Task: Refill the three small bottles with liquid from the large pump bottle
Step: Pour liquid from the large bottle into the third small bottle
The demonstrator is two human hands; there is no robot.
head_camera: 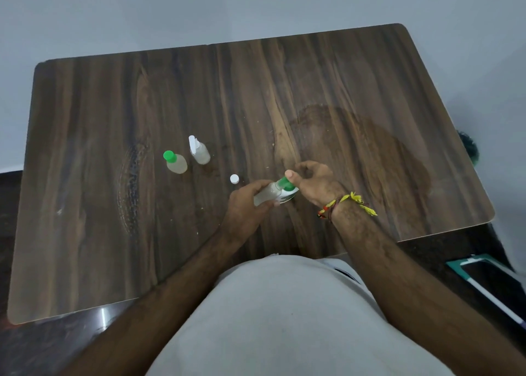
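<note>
My left hand (244, 208) grips a small clear open bottle (265, 195), tilted with its mouth against the spout of the large pump bottle (288, 192). That bottle is white with a green pump head and is seen from above. My right hand (320, 182) sits over it, thumb on the pump head and fingers curled behind. The small bottle's white cap (234, 178) lies on the table just to the left. Farther left stand a small green-capped bottle (176, 162) and a small white spray bottle (199, 151), both holding pale liquid.
Everything is on a dark wood-grain table (370, 119) against a grey wall. A phone or tablet with a teal edge (489, 284) lies off the table at the lower right. A dark green object (469, 148) peeks past the right edge.
</note>
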